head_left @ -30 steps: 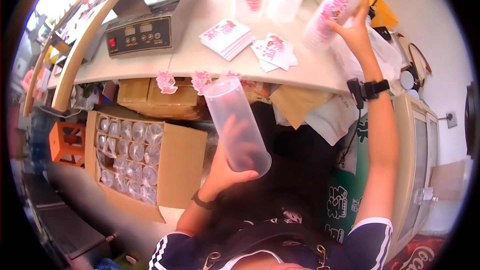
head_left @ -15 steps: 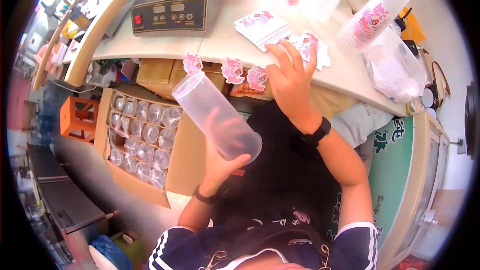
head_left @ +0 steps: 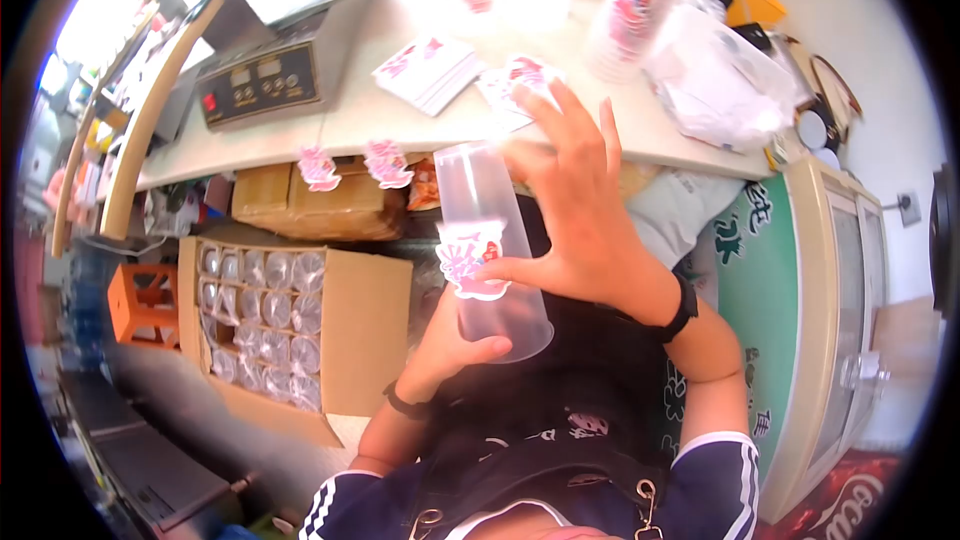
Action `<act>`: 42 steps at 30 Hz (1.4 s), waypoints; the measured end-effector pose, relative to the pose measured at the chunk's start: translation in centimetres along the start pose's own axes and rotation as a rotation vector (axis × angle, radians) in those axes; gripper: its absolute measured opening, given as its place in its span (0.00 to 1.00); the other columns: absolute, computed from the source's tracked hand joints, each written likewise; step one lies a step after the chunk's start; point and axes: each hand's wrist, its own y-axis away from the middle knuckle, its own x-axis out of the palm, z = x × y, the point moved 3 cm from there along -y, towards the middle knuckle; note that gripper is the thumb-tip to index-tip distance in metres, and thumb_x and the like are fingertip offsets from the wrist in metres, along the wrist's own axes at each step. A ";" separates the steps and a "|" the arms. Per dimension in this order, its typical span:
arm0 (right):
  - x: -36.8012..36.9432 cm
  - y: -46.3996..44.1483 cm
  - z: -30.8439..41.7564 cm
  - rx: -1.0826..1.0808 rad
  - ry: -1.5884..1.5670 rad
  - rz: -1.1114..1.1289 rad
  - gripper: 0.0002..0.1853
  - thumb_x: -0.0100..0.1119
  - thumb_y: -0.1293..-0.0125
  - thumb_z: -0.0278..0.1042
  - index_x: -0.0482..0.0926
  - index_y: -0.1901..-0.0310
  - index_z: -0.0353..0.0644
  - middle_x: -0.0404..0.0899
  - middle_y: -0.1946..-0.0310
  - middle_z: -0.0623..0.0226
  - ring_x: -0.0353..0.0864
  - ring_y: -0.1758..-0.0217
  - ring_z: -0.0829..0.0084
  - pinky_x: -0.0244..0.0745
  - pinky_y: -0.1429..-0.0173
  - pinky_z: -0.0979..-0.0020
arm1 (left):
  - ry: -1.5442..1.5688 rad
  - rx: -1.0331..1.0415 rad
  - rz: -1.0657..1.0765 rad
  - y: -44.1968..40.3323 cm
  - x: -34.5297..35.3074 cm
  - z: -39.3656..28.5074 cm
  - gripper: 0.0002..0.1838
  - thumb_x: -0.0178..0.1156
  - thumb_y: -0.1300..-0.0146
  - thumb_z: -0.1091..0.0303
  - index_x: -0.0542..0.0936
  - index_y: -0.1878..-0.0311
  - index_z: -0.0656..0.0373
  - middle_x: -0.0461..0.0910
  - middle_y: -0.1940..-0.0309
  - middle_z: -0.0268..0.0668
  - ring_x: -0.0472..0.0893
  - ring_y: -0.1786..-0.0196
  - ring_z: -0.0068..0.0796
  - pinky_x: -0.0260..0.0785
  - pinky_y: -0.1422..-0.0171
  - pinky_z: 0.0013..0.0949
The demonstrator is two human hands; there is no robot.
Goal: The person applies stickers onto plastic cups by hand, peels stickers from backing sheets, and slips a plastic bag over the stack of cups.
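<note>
My left hand (head_left: 452, 338) holds a frosted clear plastic cup (head_left: 476, 188) tilted in front of my chest, its fingers behind the cup and partly hidden. A pink and white cut-out sticker (head_left: 468, 262) lies against the cup's wall. The thumb of my right hand (head_left: 585, 225) touches that sticker, while its other fingers are spread above and beside the cup. Two similar stickers, a left one (head_left: 318, 169) and a right one (head_left: 387, 164), hang from the counter's front edge. Behind my right fingers lies a loose pile of stickers (head_left: 505, 100).
On the counter (head_left: 350, 125) are a square stack of stickers (head_left: 430, 75), a machine with a control panel (head_left: 262, 85), stacked cups with pink prints (head_left: 635, 15) and a plastic bag (head_left: 715, 80). A carton of wrapped cups (head_left: 365, 330) stands lower left, near an orange stool (head_left: 143, 302).
My right hand has come from the counter edge down to the cup. One of three hanging stickers has left the edge, and a sticker is now against the cup, which stands more upright.
</note>
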 end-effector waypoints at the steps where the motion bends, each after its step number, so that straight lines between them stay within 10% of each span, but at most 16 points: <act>1: -0.7 0.1 -0.6 0.019 -0.098 -0.120 0.36 0.73 0.49 0.56 0.71 0.41 0.53 0.56 0.27 0.51 0.47 0.22 0.43 0.31 0.25 0.31 | -0.003 -0.004 0.021 -0.2 0.5 0.1 0.50 0.79 0.55 0.57 0.61 0.31 0.63 0.76 0.43 0.41 0.76 0.39 0.33 0.66 0.33 0.38; 5: -1.5 2.8 -0.1 -0.002 -0.066 -0.149 0.50 0.71 0.52 0.60 0.60 0.28 0.52 0.53 0.25 0.53 0.46 0.21 0.44 0.32 0.27 0.27 | 0.020 -0.049 0.090 0.1 1.2 1.0 0.50 0.79 0.56 0.57 0.62 0.32 0.63 0.77 0.44 0.40 0.76 0.40 0.32 0.66 0.33 0.37; 13: -5.4 4.4 -5.3 0.157 -0.166 -0.267 0.53 0.74 0.50 0.52 0.55 0.28 0.37 0.54 0.26 0.52 0.46 0.20 0.50 0.41 0.20 0.53 | -0.114 -0.150 0.245 -0.3 5.5 0.0 0.54 0.78 0.57 0.61 0.58 0.28 0.62 0.72 0.40 0.39 0.72 0.37 0.30 0.62 0.31 0.36; 18: -6.0 6.0 -2.8 0.153 0.112 -0.252 0.45 0.74 0.51 0.50 0.64 0.32 0.46 0.60 0.28 0.53 0.48 0.21 0.44 0.24 0.25 0.33 | -0.365 -0.073 0.161 -0.8 6.0 -0.1 0.57 0.78 0.55 0.61 0.54 0.25 0.61 0.68 0.35 0.41 0.69 0.32 0.32 0.61 0.28 0.37; 35: -7.7 6.5 -4.5 0.165 0.181 -0.415 0.36 0.67 0.44 0.52 0.70 0.35 0.48 0.71 0.34 0.66 0.59 0.25 0.54 0.27 0.23 0.39 | -0.596 -0.064 0.149 -1.4 7.0 0.0 0.55 0.77 0.56 0.60 0.56 0.26 0.58 0.76 0.39 0.47 0.76 0.36 0.40 0.67 0.33 0.39; 42: -1.9 7.8 0.5 -0.084 0.459 -0.204 0.22 0.58 0.37 0.44 0.76 0.40 0.67 0.72 0.33 0.75 0.63 0.27 0.65 0.29 0.28 0.26 | -0.804 0.002 0.168 -1.9 8.0 -0.2 0.51 0.76 0.54 0.60 0.59 0.28 0.60 0.79 0.45 0.49 0.80 0.42 0.47 0.72 0.38 0.41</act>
